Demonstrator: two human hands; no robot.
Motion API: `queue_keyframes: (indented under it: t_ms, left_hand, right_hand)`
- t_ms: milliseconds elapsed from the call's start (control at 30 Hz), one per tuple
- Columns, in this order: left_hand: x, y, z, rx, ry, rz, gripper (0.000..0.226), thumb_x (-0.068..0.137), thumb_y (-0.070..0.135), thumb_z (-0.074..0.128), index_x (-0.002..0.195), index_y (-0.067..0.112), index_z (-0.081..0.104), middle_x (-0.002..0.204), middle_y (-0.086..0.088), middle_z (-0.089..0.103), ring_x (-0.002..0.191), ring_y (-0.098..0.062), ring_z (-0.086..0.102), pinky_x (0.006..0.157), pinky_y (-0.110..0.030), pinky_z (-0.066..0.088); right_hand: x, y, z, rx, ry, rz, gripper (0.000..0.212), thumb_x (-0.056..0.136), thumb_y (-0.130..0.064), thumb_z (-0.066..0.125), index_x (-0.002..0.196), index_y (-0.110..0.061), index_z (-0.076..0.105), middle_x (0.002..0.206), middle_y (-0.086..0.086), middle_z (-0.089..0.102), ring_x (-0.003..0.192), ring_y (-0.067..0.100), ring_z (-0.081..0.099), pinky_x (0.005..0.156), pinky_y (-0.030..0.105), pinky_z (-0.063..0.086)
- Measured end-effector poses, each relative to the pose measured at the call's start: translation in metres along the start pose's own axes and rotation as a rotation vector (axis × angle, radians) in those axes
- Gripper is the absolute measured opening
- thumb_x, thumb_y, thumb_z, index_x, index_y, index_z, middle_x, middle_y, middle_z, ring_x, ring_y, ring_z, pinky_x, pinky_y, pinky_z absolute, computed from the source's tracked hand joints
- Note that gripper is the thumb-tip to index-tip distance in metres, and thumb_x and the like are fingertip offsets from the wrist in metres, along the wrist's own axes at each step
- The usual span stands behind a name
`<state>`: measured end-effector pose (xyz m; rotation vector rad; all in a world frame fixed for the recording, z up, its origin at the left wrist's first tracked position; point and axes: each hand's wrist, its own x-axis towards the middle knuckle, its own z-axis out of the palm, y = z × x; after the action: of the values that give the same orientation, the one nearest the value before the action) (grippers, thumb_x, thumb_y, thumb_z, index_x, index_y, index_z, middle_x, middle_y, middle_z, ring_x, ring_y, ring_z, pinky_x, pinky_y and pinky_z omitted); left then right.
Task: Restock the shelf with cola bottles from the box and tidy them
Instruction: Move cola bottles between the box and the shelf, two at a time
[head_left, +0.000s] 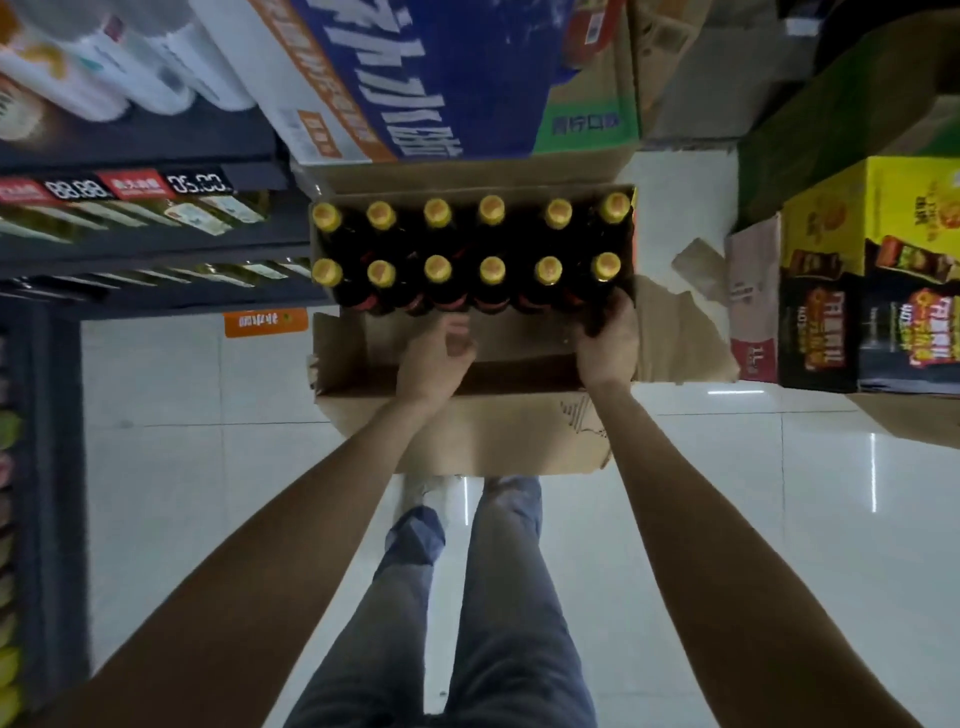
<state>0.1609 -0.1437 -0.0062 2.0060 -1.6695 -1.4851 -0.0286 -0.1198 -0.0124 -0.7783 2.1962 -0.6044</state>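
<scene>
Shop aisle | cardboard box (457, 436) | right hand (608, 345) grips upright cola bottle (605, 283) at 12 o'clock | left hand (436, 361) loosely curled, holds nothing, farther

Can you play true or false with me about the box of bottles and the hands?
1. The bottles have yellow caps. True.
2. Twelve caps show in two rows in the box. True.
3. The right hand is resting on the floor. False: it grips the bottle at the right end of the near row.
4. The left hand is holding a bottle up in the air. False: it holds nothing and is inside the box near the bottles.
5. The box is closed. False: its flaps are open.
</scene>
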Motion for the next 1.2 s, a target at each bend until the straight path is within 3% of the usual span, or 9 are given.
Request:
queue_keyframes:
  t_ms: [100,200,333,500,733,867,1033,1200]
  left_hand:
    - [0.019,0.019,0.031,-0.004,-0.013,0.054,0.048,0.086,0.018,0.067,0.130,0.016,0.050,0.128,0.000,0.057,0.114,-0.017,0.056,0.099,-0.037,0.045]
    - [0.030,0.033,0.061,-0.021,-0.046,0.060,0.068,0.083,0.016,0.070,0.142,0.015,0.037,0.144,-0.003,0.042,0.126,-0.017,0.046,0.103,-0.032,0.041]
    - [0.041,0.039,0.092,-0.029,0.173,0.066,0.072,0.082,0.010,0.068,0.145,0.012,0.033,0.142,-0.009,0.042,0.131,-0.023,0.043,0.104,-0.042,0.042]
    - [0.037,0.045,0.113,0.128,0.332,0.078,0.072,0.087,0.018,0.064,0.148,0.016,0.026,0.137,-0.009,0.041,0.118,-0.023,0.052,0.093,-0.034,0.048]
    - [0.045,0.061,0.121,0.214,0.420,0.057,0.063,0.085,0.022,0.064,0.142,0.017,0.038,0.131,-0.011,0.040,0.117,-0.026,0.048,0.080,-0.037,0.049]
    - [0.049,0.062,0.130,0.119,0.420,0.081,0.053,0.079,0.007,0.067,0.126,0.010,0.044,0.144,-0.007,0.039,0.131,-0.024,0.040,0.092,-0.038,0.046]
    - [0.067,0.053,0.119,0.109,0.307,0.213,0.066,0.076,0.003,0.070,0.135,0.011,0.043,0.137,-0.008,0.049,0.129,-0.025,0.045,0.104,-0.039,0.041]
    - [0.042,0.041,0.102,0.133,0.321,0.314,0.066,0.071,0.012,0.079,0.131,0.007,0.050,0.129,-0.012,0.054,0.119,-0.028,0.054,0.095,-0.043,0.049]
  right_hand:
    - [0.029,0.004,0.005,-0.112,0.009,-0.130,0.071,0.081,-0.004,0.063,0.144,-0.007,0.029,0.145,0.011,0.039,0.133,0.028,0.039,0.106,0.038,0.037]
    - [0.050,0.002,0.008,-0.252,0.000,-0.132,0.075,0.082,-0.013,0.068,0.145,-0.015,0.028,0.147,0.004,0.038,0.126,0.030,0.047,0.095,0.044,0.045]
    - [0.062,-0.001,0.013,-0.295,-0.005,-0.084,0.073,0.079,-0.023,0.073,0.139,-0.018,0.032,0.140,0.000,0.045,0.115,0.030,0.055,0.085,0.043,0.048]
    - [0.056,0.006,0.015,-0.222,0.095,-0.196,0.060,0.080,-0.014,0.070,0.132,-0.009,0.040,0.133,0.007,0.050,0.112,0.033,0.057,0.081,0.043,0.050]
    - [0.017,0.021,-0.009,-0.170,0.226,-0.417,0.061,0.071,-0.020,0.078,0.124,-0.005,0.050,0.119,0.009,0.059,0.107,0.028,0.058,0.072,0.031,0.049]
    - [0.015,0.026,-0.018,-0.134,0.233,-0.411,0.067,0.067,-0.023,0.082,0.124,-0.002,0.052,0.114,0.013,0.060,0.104,0.030,0.059,0.076,0.029,0.048]
    - [0.021,0.031,-0.026,-0.174,0.180,-0.439,0.069,0.061,-0.023,0.085,0.120,-0.002,0.057,0.113,0.015,0.058,0.104,0.030,0.058,0.080,0.024,0.043]
    - [0.014,0.023,-0.039,-0.095,0.110,-0.465,0.066,0.059,-0.024,0.083,0.114,0.001,0.055,0.114,0.018,0.054,0.105,0.026,0.053,0.084,0.013,0.037]
